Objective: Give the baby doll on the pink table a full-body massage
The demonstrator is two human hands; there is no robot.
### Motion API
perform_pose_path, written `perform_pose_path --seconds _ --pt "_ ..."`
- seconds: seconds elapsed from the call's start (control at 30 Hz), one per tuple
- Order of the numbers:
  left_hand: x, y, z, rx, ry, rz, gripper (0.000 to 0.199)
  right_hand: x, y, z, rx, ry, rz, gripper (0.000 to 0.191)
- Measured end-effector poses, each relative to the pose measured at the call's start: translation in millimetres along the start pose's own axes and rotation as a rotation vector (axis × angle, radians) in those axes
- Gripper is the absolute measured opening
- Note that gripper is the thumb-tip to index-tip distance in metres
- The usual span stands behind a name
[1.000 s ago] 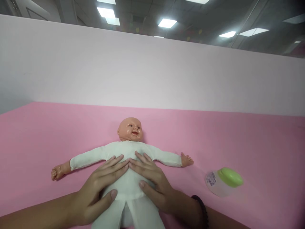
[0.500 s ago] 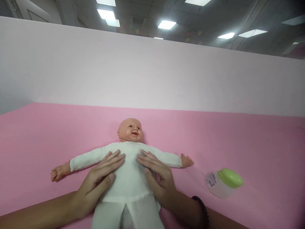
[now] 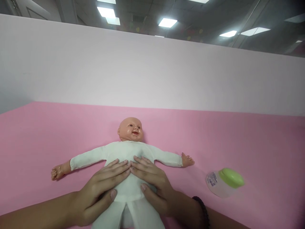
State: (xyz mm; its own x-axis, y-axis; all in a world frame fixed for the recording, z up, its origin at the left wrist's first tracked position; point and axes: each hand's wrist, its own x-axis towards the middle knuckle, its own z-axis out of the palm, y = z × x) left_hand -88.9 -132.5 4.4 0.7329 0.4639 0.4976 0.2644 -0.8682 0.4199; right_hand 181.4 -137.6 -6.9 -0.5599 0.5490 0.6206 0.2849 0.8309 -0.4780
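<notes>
A baby doll (image 3: 130,149) in white clothes lies on its back, arms spread out to both sides. My left hand (image 3: 102,190) rests flat on the left part of its belly, fingers stretched out. On the right part of the belly lies my right hand (image 3: 153,184), also flat, with a dark beaded band at the wrist. The fingertips of both hands meet or nearly meet at the middle of the doll's torso. Neither hand grips anything.
A clear bottle with a green cap (image 3: 230,178) lies on the pink surface (image 3: 267,152), right of the doll. Behind the surface stands a white wall panel (image 3: 152,73), with ceiling lights visible above it.
Both hands have moved inward and slightly down the doll's torso, from the sides of the chest to its middle. The doll and bottle lie as before.
</notes>
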Motion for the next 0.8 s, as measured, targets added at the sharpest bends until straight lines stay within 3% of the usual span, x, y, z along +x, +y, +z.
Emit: perform_pose_path --seconds 0.57,0.8 --pt "-1 1 2.2 0.038 -0.005 -0.056 0.063 0 7 -1 0.004 -0.049 0.034 0.058" --pt "3 -12 5.4 0.146 -0.045 -0.247 0.06 5 22 0 -0.102 -0.138 0.267 0.06"
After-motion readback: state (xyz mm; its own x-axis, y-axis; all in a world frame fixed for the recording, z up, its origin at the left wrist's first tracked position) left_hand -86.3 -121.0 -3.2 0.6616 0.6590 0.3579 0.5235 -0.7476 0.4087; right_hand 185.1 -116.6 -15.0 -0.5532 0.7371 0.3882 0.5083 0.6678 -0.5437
